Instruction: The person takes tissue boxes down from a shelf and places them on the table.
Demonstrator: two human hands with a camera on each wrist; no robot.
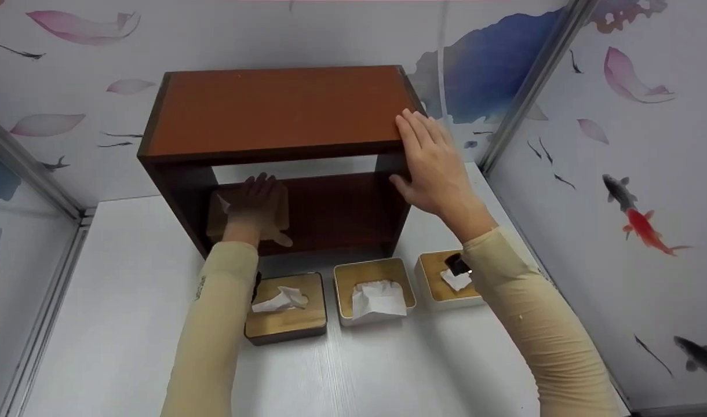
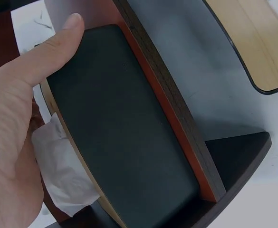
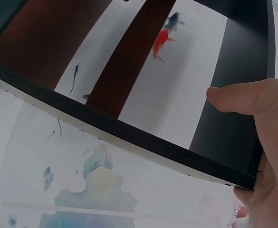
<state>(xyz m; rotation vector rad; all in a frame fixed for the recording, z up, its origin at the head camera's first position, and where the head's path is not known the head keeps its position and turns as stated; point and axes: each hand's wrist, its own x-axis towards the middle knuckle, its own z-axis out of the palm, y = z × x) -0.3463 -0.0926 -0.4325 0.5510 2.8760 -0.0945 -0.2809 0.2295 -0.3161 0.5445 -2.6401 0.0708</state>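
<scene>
A reddish-brown shelf (image 1: 284, 113) with dark edges stands on the white table. My left hand (image 1: 255, 205) reaches into its open front and holds a tissue box (image 2: 119, 123) near the left panel. Its thumb lies on the dark side of the box; the other fingers are hidden in the left wrist view. A white tissue (image 2: 65, 166) sticks out of the wooden lid beside my palm. My right hand (image 1: 432, 159) grips the shelf's upper right corner, with its thumb (image 3: 231, 97) on the inside of the dark side panel (image 3: 226, 135).
Before the shelf stand three more tissue boxes: a dark one (image 1: 266, 330) at left, a pale one (image 1: 345, 289) in the middle, and another (image 1: 432, 275) at right, partly behind my right sleeve. Printed wall panels (image 1: 562, 191) enclose the table (image 1: 127, 301).
</scene>
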